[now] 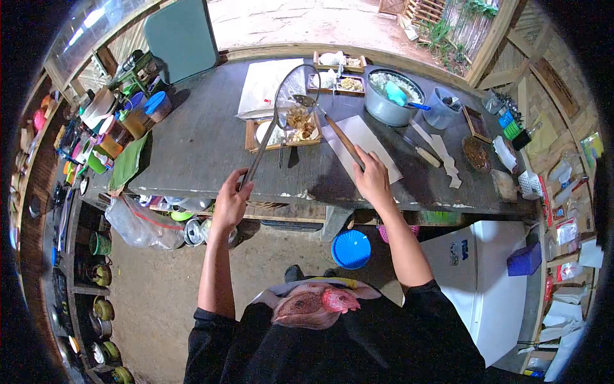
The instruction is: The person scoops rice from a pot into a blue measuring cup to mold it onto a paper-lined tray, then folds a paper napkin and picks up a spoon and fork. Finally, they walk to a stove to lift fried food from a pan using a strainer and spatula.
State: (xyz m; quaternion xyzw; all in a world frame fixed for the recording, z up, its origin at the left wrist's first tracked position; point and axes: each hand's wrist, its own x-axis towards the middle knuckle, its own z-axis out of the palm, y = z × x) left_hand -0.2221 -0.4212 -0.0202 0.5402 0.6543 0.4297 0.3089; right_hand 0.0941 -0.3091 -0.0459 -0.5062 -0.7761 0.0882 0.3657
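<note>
My left hand (231, 200) is closed round the long handle of a wire mesh strainer (289, 82), which is held out over the table. In my right hand (373, 176) is a metal cooking spoon (343, 141) with a wooden handle, its dark head overlapping the strainer's mesh. Brown fried bits (298, 119) show at the strainer's lower rim. Right beneath is a wooden tray (250, 137) holding white rice (275, 134) and more brown food. A white sheet (377, 153) lies under the spoon handle, beside the tray.
Two more filled wooden trays (352, 91) stand farther back. To the right are a large rice pot (387, 114) with a turquoise scoop, a clear plastic tub (442, 107) and a wooden-handled knife (427, 157). Bottles and tubs (131, 125) crowd the left end. A blue lidded bucket (351, 249) stands below.
</note>
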